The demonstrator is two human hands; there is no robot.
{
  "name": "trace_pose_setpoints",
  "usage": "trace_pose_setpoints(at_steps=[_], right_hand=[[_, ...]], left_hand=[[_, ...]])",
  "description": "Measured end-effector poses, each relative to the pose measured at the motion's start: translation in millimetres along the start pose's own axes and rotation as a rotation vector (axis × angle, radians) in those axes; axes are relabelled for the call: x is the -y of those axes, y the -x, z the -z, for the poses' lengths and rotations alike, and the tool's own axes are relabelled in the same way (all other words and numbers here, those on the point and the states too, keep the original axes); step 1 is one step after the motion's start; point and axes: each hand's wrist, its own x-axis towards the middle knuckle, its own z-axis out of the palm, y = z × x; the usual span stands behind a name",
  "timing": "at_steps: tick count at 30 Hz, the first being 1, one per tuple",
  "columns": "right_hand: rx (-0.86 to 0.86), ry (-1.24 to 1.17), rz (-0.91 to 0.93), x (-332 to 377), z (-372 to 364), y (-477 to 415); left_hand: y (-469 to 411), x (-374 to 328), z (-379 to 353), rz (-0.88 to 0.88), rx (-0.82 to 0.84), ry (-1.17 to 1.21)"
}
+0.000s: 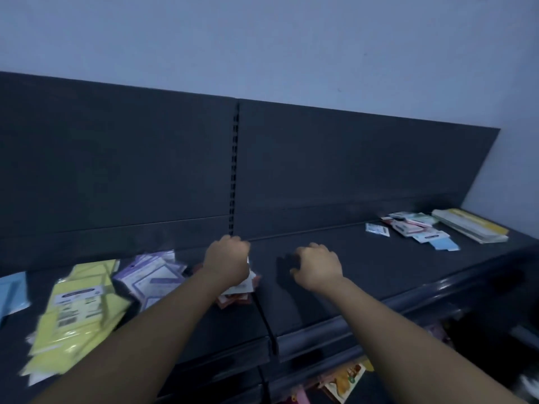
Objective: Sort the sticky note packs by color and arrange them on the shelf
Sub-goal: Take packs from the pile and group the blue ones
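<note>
On the dark shelf (379,266) lie sorted heaps of sticky note packs: yellow packs (78,310) at the left, purple packs (151,275) beside them, a blue pack (11,290) at the far left edge. My left hand (227,260) is curled over a small heap of red packs (236,295) and hides most of it; whether it grips one is unclear. My right hand (318,269) hovers over bare shelf with fingers loosely curled and nothing in it. A mixed heap of unsorted packs (414,228) lies at the far right.
A stack of flat yellow-and-white paper goods (472,225) sits at the shelf's right end. The dark back panel (116,158) rises behind the shelf, with a slotted upright (234,170) in the middle. A lower shelf holds colourful items (344,380).
</note>
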Motion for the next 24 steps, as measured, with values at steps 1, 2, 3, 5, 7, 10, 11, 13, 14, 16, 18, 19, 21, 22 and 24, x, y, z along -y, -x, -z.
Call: trace_pose_setpoints(at_steps=[1,2,3,5,7,10,11,13,14,16,18,19,21,22,24], right_hand=[[0.005,0.0,-0.02,-10.2,-0.8,-2.2],[0.009,0.0,-0.041,-22.9,-0.6,-5.0],[0.011,-0.001,-0.058,-34.1,-0.7,-7.9],[0.01,-0.003,-0.096,-58.9,-0.7,-15.6],[0.01,-0.004,-0.137,-85.4,-0.7,-24.7],[0.013,-0.008,-0.196,-124.3,1.0,-41.2],[0.012,-0.011,-0.215,-137.0,2.0,-47.4],[0.015,-0.013,-0.248,-161.1,4.5,-59.9],[0.02,-0.012,-0.263,-172.8,5.2,-65.8],[0.024,-0.011,-0.29,-195.1,5.4,-77.2],[0.021,-0.015,-0.321,-216.8,4.9,-87.2],[0.021,-0.016,-0.335,-227.3,4.4,-91.7],[0.028,-0.017,-0.357,-247.3,3.0,-99.8],[0.03,-0.016,-0.364,-257.3,1.9,-104.0],[0.034,-0.015,-0.369,-276.9,-1.8,-113.6]], left_hand=[[-7.4,-9.6,-2.1,-0.02,0.009,0.008],[-17.2,-21.5,-4.7,-0.042,0.021,0.013],[-26.1,-31.9,-6.7,-0.057,0.029,0.018],[-46.7,-54.0,-11.3,-0.091,0.034,0.027],[-69.4,-77.2,-18.2,-0.135,0.031,0.04],[-103.0,-110.0,-28.1,-0.189,0.049,0.056],[-114.7,-120.1,-31.3,-0.204,0.051,0.063],[-138.0,-138.3,-37.3,-0.228,0.059,0.079],[-149.0,-147.1,-40.5,-0.241,0.067,0.084],[-169.2,-164.0,-47.3,-0.263,0.077,0.088],[-186.5,-180.6,-54.0,-0.281,0.085,0.089],[-194.1,-188.6,-57.3,-0.293,0.09,0.087],[-207.9,-203.6,-63.8,-0.314,0.102,0.087],[-214.6,-210.7,-67.4,-0.322,0.106,0.089],[-227.8,-225.3,-75.8,-0.335,0.121,0.098]])
